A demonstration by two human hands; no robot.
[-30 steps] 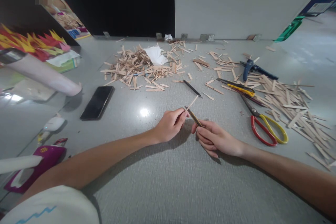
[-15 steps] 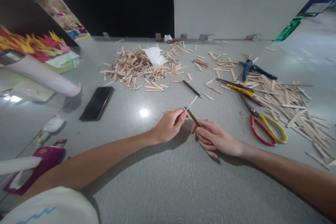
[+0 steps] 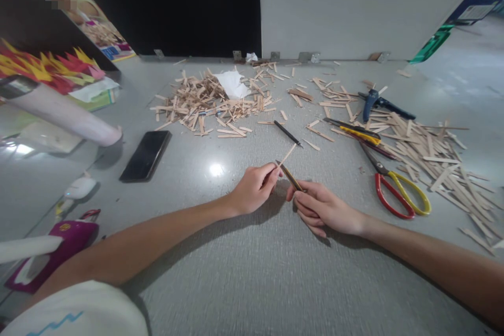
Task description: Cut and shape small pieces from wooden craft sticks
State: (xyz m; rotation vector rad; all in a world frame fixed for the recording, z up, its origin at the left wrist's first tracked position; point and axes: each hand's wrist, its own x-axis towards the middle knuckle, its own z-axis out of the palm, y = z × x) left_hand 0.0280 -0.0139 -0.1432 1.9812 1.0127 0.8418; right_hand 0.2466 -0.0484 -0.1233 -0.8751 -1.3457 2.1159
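Observation:
My left hand (image 3: 256, 187) pinches a thin wooden stick (image 3: 289, 154) between thumb and fingertips, its free end pointing up and right. My right hand (image 3: 323, 207) is closed around a slim dark tool with a yellowish stripe (image 3: 290, 177); its exact kind is not clear. The tool's far tip lies by the stick, right at my left fingertips, and I cannot tell whether the two touch. Just beyond the hands, a black pen (image 3: 287, 133) rests on the grey table (image 3: 252, 278).
Scissors with red and yellow handles (image 3: 394, 189), a blue-handled tool (image 3: 372, 105) and scattered wooden sticks (image 3: 441, 160) lie at right. Behind is a heap of cut wood pieces (image 3: 197, 100). A phone (image 3: 145, 156), a purple glue gun (image 3: 74, 236) and a pale tube (image 3: 74, 115) are left.

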